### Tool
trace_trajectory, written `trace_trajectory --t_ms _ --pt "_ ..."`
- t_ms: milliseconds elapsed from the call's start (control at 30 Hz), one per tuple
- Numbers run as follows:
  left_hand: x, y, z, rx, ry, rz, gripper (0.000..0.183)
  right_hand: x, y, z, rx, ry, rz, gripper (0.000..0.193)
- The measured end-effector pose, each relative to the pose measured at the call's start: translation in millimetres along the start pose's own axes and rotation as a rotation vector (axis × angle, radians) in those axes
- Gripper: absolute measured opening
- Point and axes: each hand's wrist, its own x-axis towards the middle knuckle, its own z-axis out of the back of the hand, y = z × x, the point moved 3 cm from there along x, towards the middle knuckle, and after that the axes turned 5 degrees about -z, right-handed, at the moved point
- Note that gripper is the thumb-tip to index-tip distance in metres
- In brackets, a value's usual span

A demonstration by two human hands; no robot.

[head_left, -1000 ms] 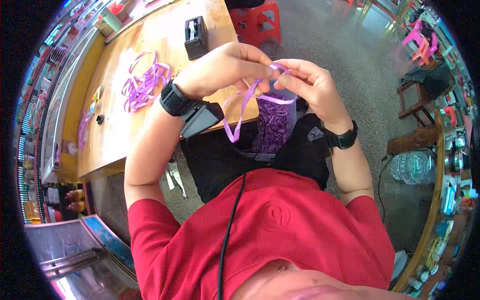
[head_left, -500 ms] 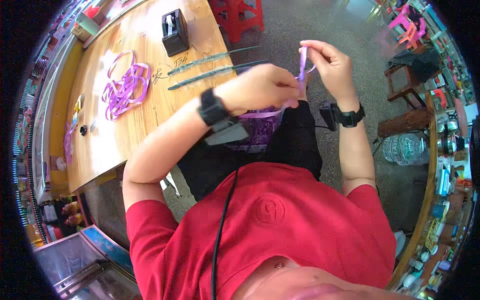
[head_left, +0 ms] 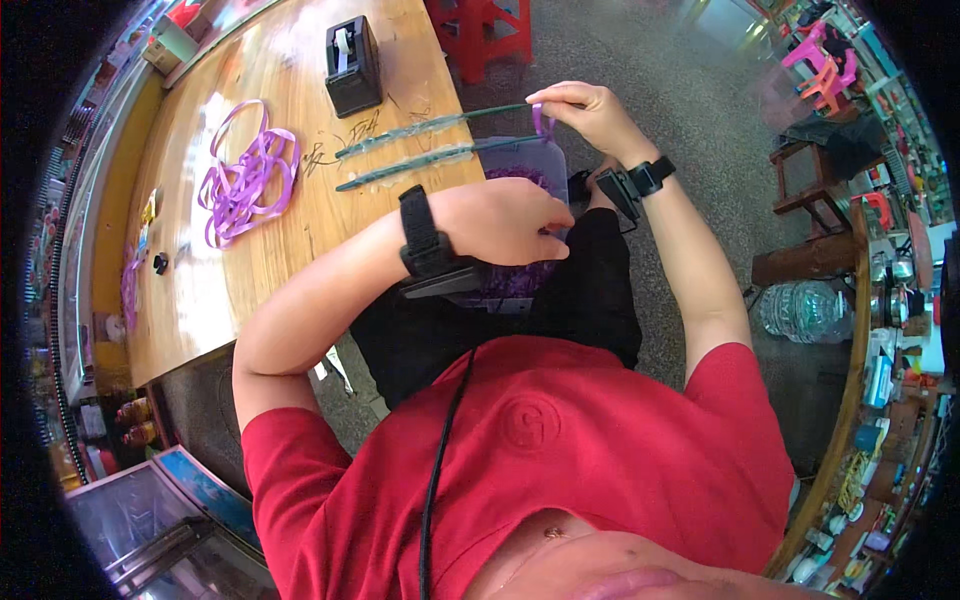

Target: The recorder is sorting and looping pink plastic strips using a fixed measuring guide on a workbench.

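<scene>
My right hand pinches a short purple ribbon just beyond the table edge. The ribbon hangs at the outer ends of two dark green rods, the far rod and the near rod. Both rods lie across the table edge under what looks like clear tape, with their ends jutting out. My left hand hovers lower, over a translucent bin of purple pieces. Its thumb and fingers are apart, and nothing shows between them. On the table lies a loose heap of purple ribbon.
A black tape dispenser stands on the wooden table beyond the rods. A small black object lies at the left. Beyond the table is a red stool. A large clear bottle lies on the floor at right, near a wooden stool.
My right hand has moved left with the ribbon to the rod ends. My left hand has let go of the ribbon and moved down and left, uncovering the bin.
</scene>
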Motion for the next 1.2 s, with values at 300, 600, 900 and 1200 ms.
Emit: trace_trajectory --t_ms 300,600,900,1200 --pt "-32 34 52 -0.079 -0.364 0.016 0.026 29 -21 -20 0.472 0.164 -0.201 0.024" --pt "-36 86 63 0.310 -0.583 0.002 0.035 23 -17 -64 0.537 0.230 -0.246 0.026" --pt "-26 97 49 0.409 -0.491 0.142 0.039 -40 -61 -114 0.638 0.190 -0.480 0.026" --pt "-24 90 48 0.457 -0.469 0.202 0.038 -131 -115 -161 0.692 0.238 -0.920 0.019"
